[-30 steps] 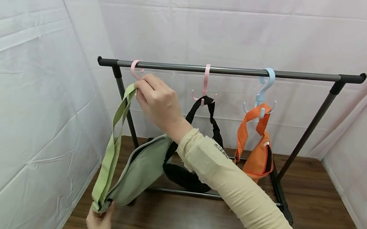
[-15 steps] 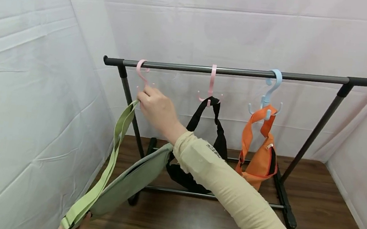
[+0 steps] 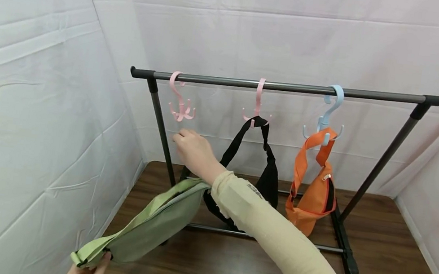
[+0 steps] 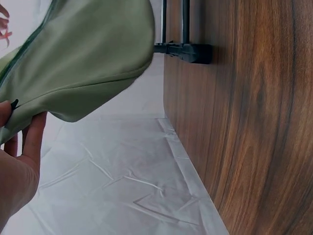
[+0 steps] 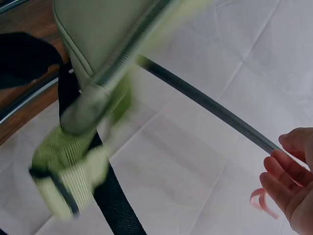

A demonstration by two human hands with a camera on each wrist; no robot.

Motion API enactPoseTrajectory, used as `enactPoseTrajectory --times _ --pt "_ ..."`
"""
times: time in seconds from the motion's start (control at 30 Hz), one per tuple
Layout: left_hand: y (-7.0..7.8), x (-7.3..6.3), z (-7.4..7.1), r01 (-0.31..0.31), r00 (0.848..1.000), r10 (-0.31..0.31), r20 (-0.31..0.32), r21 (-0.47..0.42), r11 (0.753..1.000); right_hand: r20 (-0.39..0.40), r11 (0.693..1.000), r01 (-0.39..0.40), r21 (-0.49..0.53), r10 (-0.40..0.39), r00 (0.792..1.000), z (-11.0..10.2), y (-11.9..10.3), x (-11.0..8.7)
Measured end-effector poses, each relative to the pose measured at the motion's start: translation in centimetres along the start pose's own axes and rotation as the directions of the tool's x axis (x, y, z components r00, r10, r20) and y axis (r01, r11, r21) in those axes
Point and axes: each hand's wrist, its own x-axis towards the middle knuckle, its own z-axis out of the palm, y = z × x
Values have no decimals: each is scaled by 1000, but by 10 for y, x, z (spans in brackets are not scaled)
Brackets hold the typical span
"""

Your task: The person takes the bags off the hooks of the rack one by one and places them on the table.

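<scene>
So the bench (image 3: 229,264) is dark brown wood with streaky grain, and there's a soft shiny patch around bottom centre of the head view. Its far corners look rounded. Standing right on it is a black and grey metal rack (image 3: 298,88). One black foot (image 3: 347,255) sits on the wood right of centre; the other's partly hidden left of centre, but it shows up top in the left wrist shot. The right wrist cam only catches a bit of wood, upper left.
</scene>
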Motion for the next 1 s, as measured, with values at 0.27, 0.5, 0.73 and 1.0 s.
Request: enactPoseTrajectory --times 0.27,0.5,0.73,1.0 --pt "-3 3 -4 -121 992 125 34 -91 988 -149 986 -27 166 52 988 -3 10 -38" --pt "0 10 -9 -106 994 108 10 -113 988 -71 911 -206 356 246 967 34 20 -99" --pt "17 18 -14 71 997 -72 4 -227 971 177 727 -404 556 370 912 86 16 -139" --pt "31 23 -24 260 965 -260 32 -227 938 395 295 -558 775 463 794 112 10 -139"
